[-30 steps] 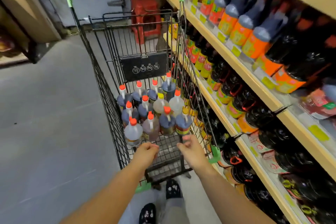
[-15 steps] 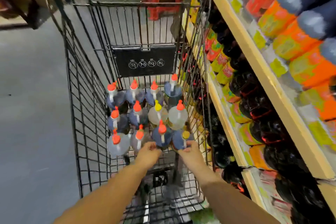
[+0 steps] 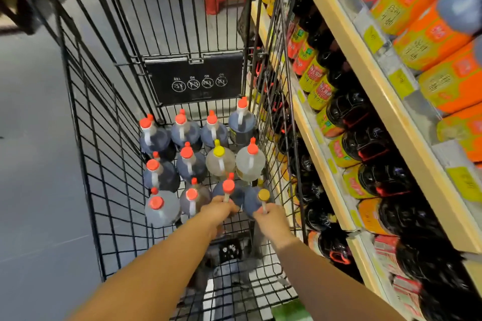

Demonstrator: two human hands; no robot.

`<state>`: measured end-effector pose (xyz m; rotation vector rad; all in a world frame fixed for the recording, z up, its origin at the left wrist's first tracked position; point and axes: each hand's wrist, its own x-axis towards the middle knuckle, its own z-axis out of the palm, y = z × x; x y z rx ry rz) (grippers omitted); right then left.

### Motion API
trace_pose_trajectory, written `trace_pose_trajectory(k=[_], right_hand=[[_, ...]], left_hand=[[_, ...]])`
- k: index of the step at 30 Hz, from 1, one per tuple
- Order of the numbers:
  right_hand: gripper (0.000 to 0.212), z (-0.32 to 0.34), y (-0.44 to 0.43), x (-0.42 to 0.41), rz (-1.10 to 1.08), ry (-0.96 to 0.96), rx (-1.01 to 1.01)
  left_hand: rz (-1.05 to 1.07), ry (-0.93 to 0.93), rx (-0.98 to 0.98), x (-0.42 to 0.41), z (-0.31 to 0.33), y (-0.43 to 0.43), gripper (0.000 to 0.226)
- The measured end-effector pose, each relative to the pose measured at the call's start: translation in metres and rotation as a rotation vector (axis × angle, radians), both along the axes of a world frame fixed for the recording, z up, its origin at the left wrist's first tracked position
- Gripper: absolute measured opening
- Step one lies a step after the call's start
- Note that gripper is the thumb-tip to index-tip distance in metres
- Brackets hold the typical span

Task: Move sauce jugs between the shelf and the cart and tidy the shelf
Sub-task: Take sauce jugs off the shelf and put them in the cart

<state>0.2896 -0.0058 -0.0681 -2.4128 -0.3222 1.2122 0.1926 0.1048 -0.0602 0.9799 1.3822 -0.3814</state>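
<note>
Head view: left hand (image 3: 217, 210) grips red-capped jug (image 3: 228, 186), right hand (image 3: 271, 221) yellow-capped jug (image 3: 263, 194), in cart (image 3: 104, 164) beside shelf (image 3: 383, 112).

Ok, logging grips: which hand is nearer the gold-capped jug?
Right. The right hand grips the gold-capped jug by its handle; the left hand holds the red-capped jug left of it.

Black wire cart (image 3: 104, 164) sits on the grey floor (image 3: 31, 164), parked right alongside the shelf (image 3: 365, 91). Twelve sauce jugs (image 3: 187, 164) stand upright on the cart's bottom in three rows of four, mostly red caps, two yellow. The shelf boards are packed with dark jugs (image 3: 370, 138), with orange-labelled ones (image 3: 430, 39) on the upper board.
</note>
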Motion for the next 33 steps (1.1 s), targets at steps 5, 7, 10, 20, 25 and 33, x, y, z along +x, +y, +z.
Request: trace_pose_trajectory(k=[5, 7, 10, 20, 25, 33], right_hand=[[0.037, 0.029, -0.011, -0.017, -0.026, -0.011, 0.044], [0.037, 0.048, -0.017, -0.030, -0.060, -0.024, 0.078], [0.039, 0.083, -0.031, -0.052, -0.171, -0.088, 0.156], [0.040, 0.207, -0.114, -0.139, -0.411, -0.397, 0.439], [0.037, 0.244, -0.186, -0.179, -0.617, -0.521, 0.448], [0.030, 0.265, -0.341, -0.253, -0.918, -0.684, 0.295]], left_hand=[[-0.091, -0.069, 0.136, -0.004, 0.057, 0.000, 0.020], [-0.181, -0.099, 0.263, -0.009, 0.075, -0.002, 0.014], [-0.352, -0.191, 0.401, -0.024, 0.105, -0.010, 0.009], [-0.603, -0.597, 0.643, -0.067, 0.228, -0.055, 0.010], [-0.755, -0.688, 0.603, -0.071, 0.273, -0.120, 0.036], [-1.026, -0.871, 0.426, -0.091, 0.301, -0.277, 0.014]])
